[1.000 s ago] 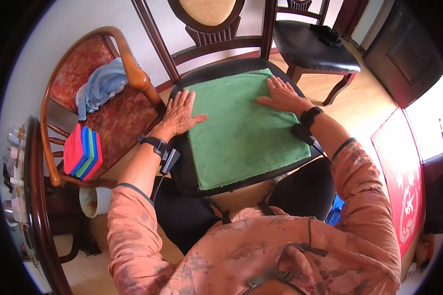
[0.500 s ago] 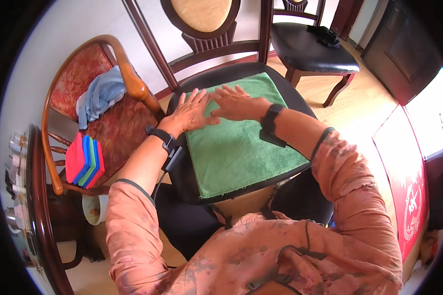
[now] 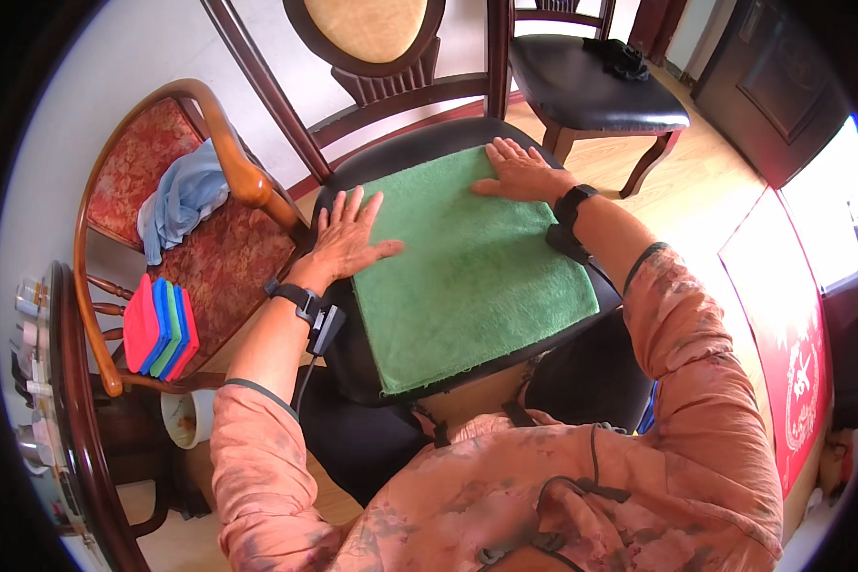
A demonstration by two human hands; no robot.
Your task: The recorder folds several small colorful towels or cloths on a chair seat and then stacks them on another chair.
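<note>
A green towel lies spread flat over the black seat of a dark wooden chair in front of me. My left hand rests open at the towel's left edge, fingers spread and thumb over the cloth. At its far right corner, my right hand lies flat and open, the thumb pointing left. Neither hand grips anything. Both wrists wear black straps with small dark devices.
To the left, an armchair with red patterned upholstery holds a crumpled light blue cloth and several folded coloured cloths. A second black-seated chair stands far right. A white bucket sits beneath the armchair's side.
My hands have moved apart from the towel's far middle: the left toward the left edge, the right to the far right corner. The towel still lies flat.
</note>
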